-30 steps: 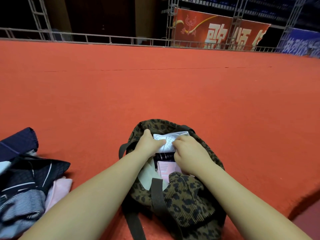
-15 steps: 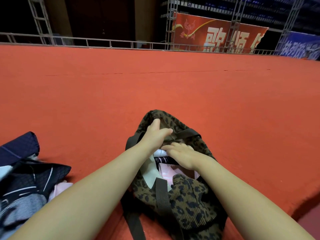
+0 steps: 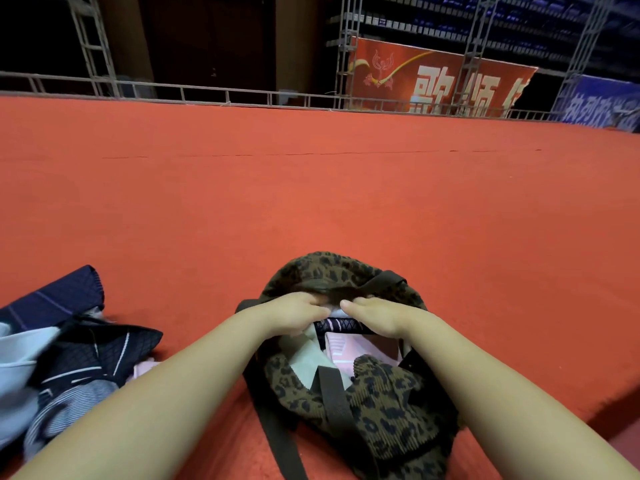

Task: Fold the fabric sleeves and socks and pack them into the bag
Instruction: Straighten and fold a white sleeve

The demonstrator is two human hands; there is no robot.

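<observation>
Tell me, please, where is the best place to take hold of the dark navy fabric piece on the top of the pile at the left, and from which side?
Probably the ribbed end of the navy piece. It lies on top of the pile, pointing away from the person, with only bare red carpet beyond it. A grip from above at that far end should lift it without dragging the pieces underneath.

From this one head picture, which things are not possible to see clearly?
- Fingertips of left hand and right hand: curled into the bag mouth, hidden by its rim and the knuckles.
- White item: only a sliver shows between the hands.
- Bag contents below the pink piece: covered by the near flap.
- Clothes pile: cut off by the left edge; count unclear.
</observation>
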